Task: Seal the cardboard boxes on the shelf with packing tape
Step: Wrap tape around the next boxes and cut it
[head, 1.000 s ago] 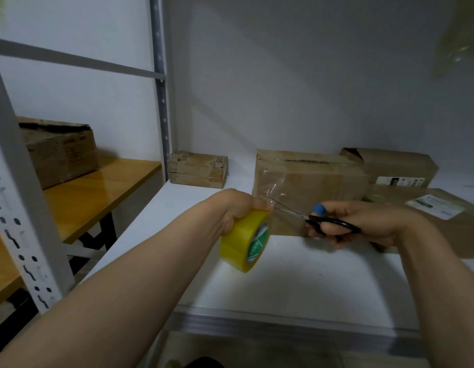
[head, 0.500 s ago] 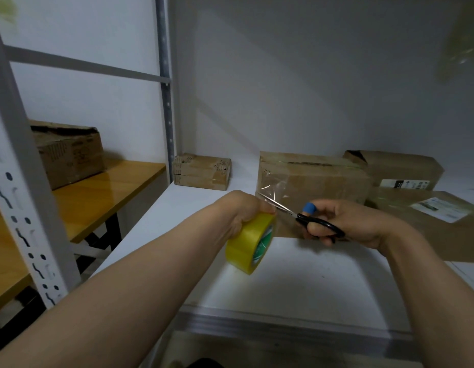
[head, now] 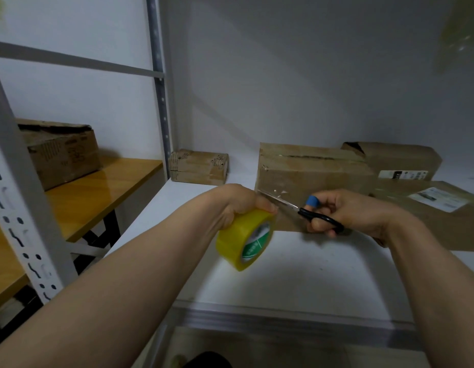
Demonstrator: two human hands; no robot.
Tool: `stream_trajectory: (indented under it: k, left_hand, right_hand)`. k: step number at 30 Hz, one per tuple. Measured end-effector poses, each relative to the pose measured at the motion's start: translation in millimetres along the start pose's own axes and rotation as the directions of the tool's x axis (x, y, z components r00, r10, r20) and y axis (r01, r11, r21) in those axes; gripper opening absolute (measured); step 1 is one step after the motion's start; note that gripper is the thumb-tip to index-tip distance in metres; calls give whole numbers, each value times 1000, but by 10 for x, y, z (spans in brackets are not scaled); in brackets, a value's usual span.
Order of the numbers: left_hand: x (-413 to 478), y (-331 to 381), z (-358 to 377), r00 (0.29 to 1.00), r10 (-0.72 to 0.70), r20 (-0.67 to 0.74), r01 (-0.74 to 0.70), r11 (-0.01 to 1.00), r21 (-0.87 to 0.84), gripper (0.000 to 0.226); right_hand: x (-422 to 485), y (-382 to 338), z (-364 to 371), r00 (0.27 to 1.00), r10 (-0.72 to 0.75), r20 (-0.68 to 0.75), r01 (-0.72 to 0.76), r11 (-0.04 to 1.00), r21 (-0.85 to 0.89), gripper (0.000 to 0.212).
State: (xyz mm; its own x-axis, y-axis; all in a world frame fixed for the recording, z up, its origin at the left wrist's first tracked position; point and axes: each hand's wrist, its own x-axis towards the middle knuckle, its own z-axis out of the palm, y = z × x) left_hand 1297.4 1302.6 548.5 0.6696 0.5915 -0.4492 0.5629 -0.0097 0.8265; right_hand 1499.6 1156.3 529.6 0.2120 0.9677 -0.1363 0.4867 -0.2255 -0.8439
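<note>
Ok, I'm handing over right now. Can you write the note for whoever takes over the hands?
Left hand grips the tape roll just in front of the middle box.
Right hand holds the scissors, blades at the clear tape strip between roll and box.
Done: tape stuck on that box's front face. Cut not visibly through.
Left: finish the cut, press the end down, then check the back right box, the labelled box and the small box.

Left of the taped box [head: 310, 179], bare shelf [head: 283, 274] runs open to the small box [head: 198, 166] by the upright post [head: 159, 88]; before its front face, the left hand [head: 238, 205] with the tape roll [head: 241, 243] and the right hand [head: 350, 211] with scissors [head: 321, 219] crowd the way; right of it, a flat labelled box [head: 429, 216] and a rear box [head: 395, 158] block passage; above it, open air.
</note>
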Motion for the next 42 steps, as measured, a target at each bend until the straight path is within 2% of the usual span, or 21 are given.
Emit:
stream_trajectory:
  k: [5, 7, 9, 13, 15, 17, 18, 26, 28, 31, 33, 34, 35, 36, 37, 39, 42]
  left_hand:
    - [-11, 14, -27, 998, -3, 61, -4, 993, 114, 61]
    - [-29, 4, -105, 994, -30, 101, 13, 986, 167, 62]
    - [-64, -15, -183, 987, -57, 148, 22, 974, 224, 57]
    - [-139, -57, -302, 988, -40, 147, 3, 970, 243, 42]
    - [-157, -75, -361, 988, -36, 147, -1, 968, 250, 50]
    - [-171, -83, -427, 987, -25, 156, -16, 967, 256, 59]
    - [-182, -83, -462, 988, -15, 151, -23, 969, 246, 57]
    - [-348, 0, -670, 985, 122, 125, -134, 987, 90, 20]
    - [-350, -8, -681, 984, 167, 64, -168, 986, 19, 25]
    - [-308, -55, -682, 960, 279, -24, -280, 957, -73, 27]
    - [-296, -87, -691, 934, 353, -46, -356, 930, -96, 26]
    - [-293, -97, -697, 925, 377, -44, -380, 919, -103, 26]
    - [-297, -104, -702, 916, 399, -34, -400, 910, -104, 27]
    - [-305, -107, -700, 908, 418, -17, -417, 903, -98, 30]
    - [-314, -112, -691, 900, 436, 3, -434, 897, -89, 32]
    - [-330, -121, -658, 878, 477, 36, -474, 878, -60, 36]
    - [-352, -131, -581, 844, 536, 7, -536, 844, -7, 43]
  right_hand:
    - [44, -17, 12, 999, 34, 32, -33, 999, -24, 37]
    - [64, -6, 40, 996, 54, 66, -49, 995, -86, 46]
    - [99, 13, 119, 988, 128, 85, -107, 969, -222, 48]
    - [203, -32, 312, 969, 244, 49, -178, 819, -546, 45]
    - [232, -129, 374, 966, 260, 1, -186, 693, -696, 52]
    - [247, -214, 435, 968, 246, -47, -185, 576, -796, 59]
    - [250, -261, 469, 969, 237, -63, -188, 553, -812, 60]
    - [421, -511, 1007, 993, 28, -110, -112, 424, -899, 38]
    - [466, -528, 1103, 994, 42, -104, -111, 483, -869, 37]
    - [448, -533, 1038, 994, 106, -32, -93, 643, -760, 34]
    - [387, -582, 975, 989, 144, 36, -107, 859, -500, 31]
    - [358, -624, 960, 995, 97, -5, -94, 953, -289, 26]
    - [337, -682, 947, 993, 32, -118, -40, 997, -72, 19]
    - [323, -747, 926, 967, -17, -253, 43, 994, 98, 16]
    - [322, -808, 903, 936, -49, -349, 122, 974, 190, 19]
    - [358, -886, 907, 906, -98, -412, 211, 948, 240, 27]
    - [382, -944, 982, 870, -39, -491, 207, 934, 292, 25]
